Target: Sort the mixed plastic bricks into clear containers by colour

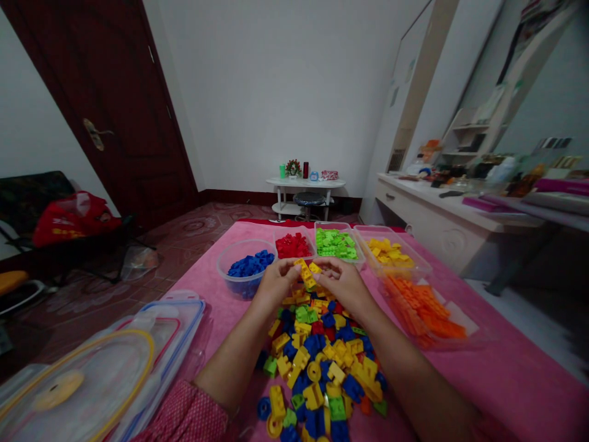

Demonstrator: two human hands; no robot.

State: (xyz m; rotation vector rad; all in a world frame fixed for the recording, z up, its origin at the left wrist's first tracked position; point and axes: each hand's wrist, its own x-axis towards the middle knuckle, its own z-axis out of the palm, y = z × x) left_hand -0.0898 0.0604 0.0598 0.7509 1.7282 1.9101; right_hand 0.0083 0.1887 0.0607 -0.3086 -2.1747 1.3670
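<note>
Over the far end of a mixed pile of building blocks (317, 350), my two hands come close together. My left hand (279, 276) pinches a yellow building block (304, 272) between thumb and fingers. Close beside it, my right hand (339, 279) grips another small yellow block (315, 268); whether the two pieces are joined I cannot tell. Just beyond my hands stand a tub of red blocks (293, 245) and a tub of green blocks (338, 244). The loose pile below mixes yellow, blue, green, red and orange pieces.
A round bowl (222, 268) of blue blocks stands left. On the right are a tub of yellow blocks (389, 253) and a tub of orange blocks (421, 307). Stacked clear lids (110, 374) lie front left on the pink cloth (202, 276). A white dresser (427, 209) stands right.
</note>
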